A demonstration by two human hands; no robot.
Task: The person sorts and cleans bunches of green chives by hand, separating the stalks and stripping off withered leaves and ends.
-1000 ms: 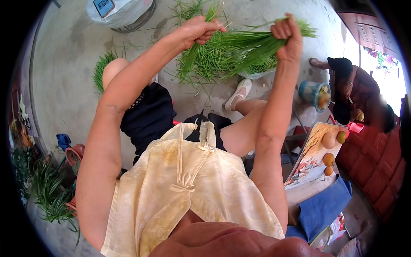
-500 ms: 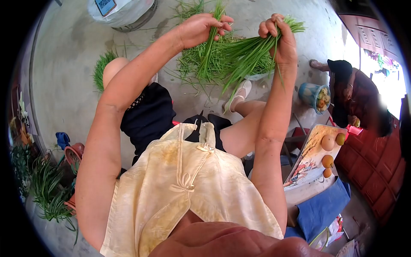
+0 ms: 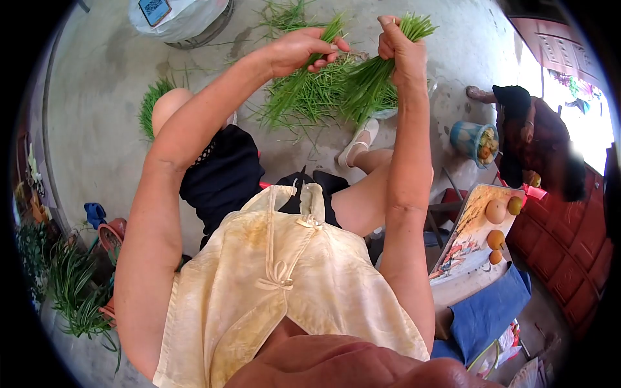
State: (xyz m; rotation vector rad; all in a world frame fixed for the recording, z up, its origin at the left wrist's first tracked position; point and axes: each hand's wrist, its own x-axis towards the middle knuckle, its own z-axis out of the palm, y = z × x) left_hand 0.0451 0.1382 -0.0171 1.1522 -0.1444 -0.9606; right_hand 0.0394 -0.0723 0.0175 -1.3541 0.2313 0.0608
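My left hand [image 3: 299,52] is closed around a slim bunch of chives [image 3: 284,98], long thin green stalks whose ends poke out above my fingers. To its right, my right hand [image 3: 402,52] grips a thicker bunch of chives [image 3: 366,85]; their cut-looking ends stick up past my thumb and the rest hangs down to the left. Beneath both hands, a loose heap of chives [image 3: 317,103] lies scattered on the floor. Part of a clear plastic bag [image 3: 386,114] shows under the right bunch.
More chives [image 3: 152,103] lie beside my left knee. A plastic-covered bin [image 3: 187,26] carries a phone [image 3: 154,9]. At right are a blue bucket [image 3: 467,142], another person [image 3: 540,142], and a board [image 3: 462,242] with round fruits. Potted plants [image 3: 71,291] stand at left.
My right hand has moved left and slightly up, and its bunch now hangs more steeply. The bunch in my left hand has swung its lower end to the left.
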